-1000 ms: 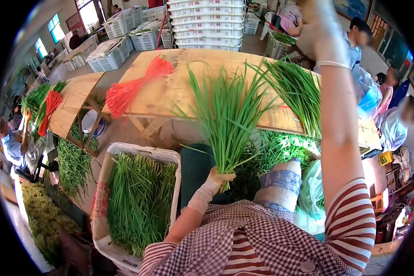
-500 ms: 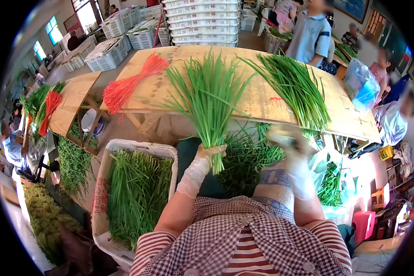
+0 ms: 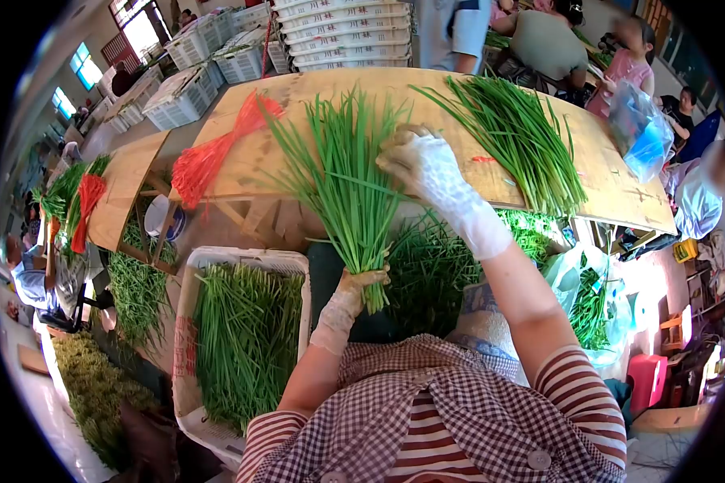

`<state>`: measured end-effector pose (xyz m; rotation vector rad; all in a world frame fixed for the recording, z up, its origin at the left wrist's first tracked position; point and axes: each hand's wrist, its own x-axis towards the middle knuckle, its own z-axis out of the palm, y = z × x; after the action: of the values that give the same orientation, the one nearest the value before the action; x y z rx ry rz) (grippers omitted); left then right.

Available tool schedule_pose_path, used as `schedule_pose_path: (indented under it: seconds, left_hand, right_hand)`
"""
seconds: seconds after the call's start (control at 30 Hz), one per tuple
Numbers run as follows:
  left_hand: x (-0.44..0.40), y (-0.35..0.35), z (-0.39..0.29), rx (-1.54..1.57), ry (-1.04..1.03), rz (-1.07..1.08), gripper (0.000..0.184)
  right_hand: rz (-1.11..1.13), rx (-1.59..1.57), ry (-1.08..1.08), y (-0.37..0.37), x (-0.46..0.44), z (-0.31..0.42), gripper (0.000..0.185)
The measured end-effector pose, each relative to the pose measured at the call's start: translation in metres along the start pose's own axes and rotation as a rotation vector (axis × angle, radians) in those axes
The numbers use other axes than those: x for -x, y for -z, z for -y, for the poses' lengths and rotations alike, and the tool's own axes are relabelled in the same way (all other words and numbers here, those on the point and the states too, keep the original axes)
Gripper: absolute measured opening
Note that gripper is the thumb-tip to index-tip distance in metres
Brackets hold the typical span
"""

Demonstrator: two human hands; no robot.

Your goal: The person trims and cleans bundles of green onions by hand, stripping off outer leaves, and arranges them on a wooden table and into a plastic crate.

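Observation:
My left hand (image 3: 364, 283), in a thin whitish glove, is wrapped round the lower stems of an upright bunch of garlic chives (image 3: 350, 181). The leaves fan out above it, over the near edge of the wooden table. My right hand (image 3: 420, 161), gloved in white, is raised at the right side of the bunch, next to the leaves. Its fingers are curled in; what they hold, if anything, I cannot make out. Farther right on the table lies a loose pile of garlic chives (image 3: 515, 141).
A bundle of red ties (image 3: 221, 153) lies on the wooden table (image 3: 298, 97) at the left. A white crate (image 3: 270, 258) full of greens stands left of my lap. Loose greens (image 3: 435, 270) lie below the table edge. Stacked white crates (image 3: 350, 36) and several people are beyond.
My right hand has risen from near my lap to the side of the bunch. My left hand has moved slightly left and down, still gripping the stems.

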<state>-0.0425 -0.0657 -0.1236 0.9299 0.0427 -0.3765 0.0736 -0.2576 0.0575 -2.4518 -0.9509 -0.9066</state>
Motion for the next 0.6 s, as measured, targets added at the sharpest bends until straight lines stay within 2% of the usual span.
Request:
schedule_pose_path:
  seconds: [0.13, 0.33, 0.6]
  left_hand:
    - [0.001, 0.003, 0.0, 0.116, -0.002, 0.076, 0.055]
    - [-0.001, 0.013, 0.005, 0.117, 0.02, 0.106, 0.055]
    - [0.003, 0.007, 0.0, 0.172, 0.001, 0.119, 0.053]
  right_hand:
    - [0.144, 0.147, -0.066, -0.031, -0.011, -0.019, 0.017]
    - [0.432, 0.226, 0.025, -0.028, -0.019, -0.015, 0.017]
    - [0.416, 0.195, 0.262, -0.027, -0.023, -0.011, 0.016]
